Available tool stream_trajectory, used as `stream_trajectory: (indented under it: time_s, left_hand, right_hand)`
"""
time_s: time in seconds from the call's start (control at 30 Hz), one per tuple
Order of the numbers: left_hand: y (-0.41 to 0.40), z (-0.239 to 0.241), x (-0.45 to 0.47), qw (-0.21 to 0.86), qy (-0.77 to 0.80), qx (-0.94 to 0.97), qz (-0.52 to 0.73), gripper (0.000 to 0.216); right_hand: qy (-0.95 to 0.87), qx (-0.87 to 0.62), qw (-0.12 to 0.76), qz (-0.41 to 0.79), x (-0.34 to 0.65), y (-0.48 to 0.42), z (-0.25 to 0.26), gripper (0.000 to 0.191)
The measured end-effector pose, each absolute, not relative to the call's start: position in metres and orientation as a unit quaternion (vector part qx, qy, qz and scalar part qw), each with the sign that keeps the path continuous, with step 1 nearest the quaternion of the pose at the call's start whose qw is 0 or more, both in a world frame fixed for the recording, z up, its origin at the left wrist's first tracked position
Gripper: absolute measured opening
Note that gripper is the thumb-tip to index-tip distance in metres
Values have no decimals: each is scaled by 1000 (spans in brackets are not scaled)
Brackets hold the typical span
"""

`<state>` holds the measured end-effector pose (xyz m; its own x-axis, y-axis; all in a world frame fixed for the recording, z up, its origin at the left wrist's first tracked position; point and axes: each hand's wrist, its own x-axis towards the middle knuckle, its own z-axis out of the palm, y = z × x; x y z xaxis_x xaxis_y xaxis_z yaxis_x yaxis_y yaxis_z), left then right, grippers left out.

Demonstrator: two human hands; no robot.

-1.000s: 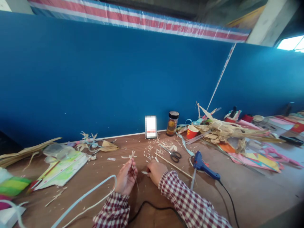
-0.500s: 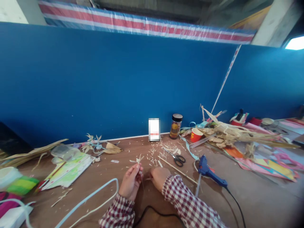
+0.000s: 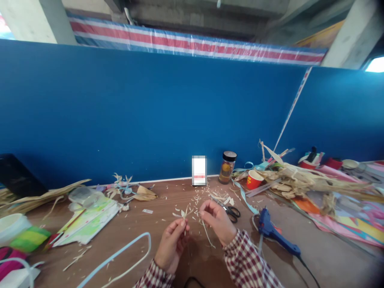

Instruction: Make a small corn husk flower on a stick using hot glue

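Observation:
Low in the centre, my left hand (image 3: 174, 245) is closed, with thumb and fingers pinching a small flower-like bunch of pale husk strips (image 3: 183, 215). Its narrow petals spread out above the fingertips. To its right, my right hand (image 3: 218, 222) is raised over the table with thumb and forefinger pinched together. A thin pale husk strip (image 3: 207, 235) hangs down from those fingertips. Black-handled scissors (image 3: 233, 213) lie just behind the right hand, partly hidden by it. Pale husk scraps (image 3: 196, 200) are scattered around both hands.
A blue glue gun (image 3: 274, 234) lies to the right, its cord trailing. Behind stand a lidded jar (image 3: 228, 168) and a red paper cup (image 3: 254, 180), beside heaped dry husks (image 3: 294, 172). A painted sheet (image 3: 90, 220) and pale blue tubing (image 3: 120, 252) lie left.
My right hand has risen from the table and moved right, and a thin strip now shows in its fingers. My left hand still holds the husk flower. The view has tilted up slightly.

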<state>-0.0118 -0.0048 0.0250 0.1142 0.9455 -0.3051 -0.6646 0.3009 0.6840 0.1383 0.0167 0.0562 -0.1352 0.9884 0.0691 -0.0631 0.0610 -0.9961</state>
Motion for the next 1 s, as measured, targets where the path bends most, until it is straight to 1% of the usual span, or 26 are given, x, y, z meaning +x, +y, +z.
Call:
stream_trajectory:
  time_s: [0.1, 0.3, 0.37, 0.53, 0.6, 1.0]
  left_hand:
    - [-1, 18, -10, 703, 388, 185, 567, 20]
    - [2, 9, -4, 690, 405, 183, 571, 24]
    - [1, 8, -3, 693, 401, 190, 568, 24]
    - [0, 8, -2, 696, 406, 203, 556, 23]
    - [0, 7, -2, 693, 411, 209, 554, 23]
    - [0, 9, -3, 698, 392, 228, 555, 21]
  right_hand:
    - [-520, -419, 509, 543, 136, 15, 57, 14]
    - [-571, -449, 469, 503, 129, 17, 52, 17]
    - [-597, -457, 466, 467, 127, 18, 53, 17]
    - [-667, -499, 446, 328, 124, 19, 56, 14]
    - [-678, -514, 435, 296, 124, 20, 56, 14]
    - [-680, -525, 409, 305, 118, 19, 59, 10]
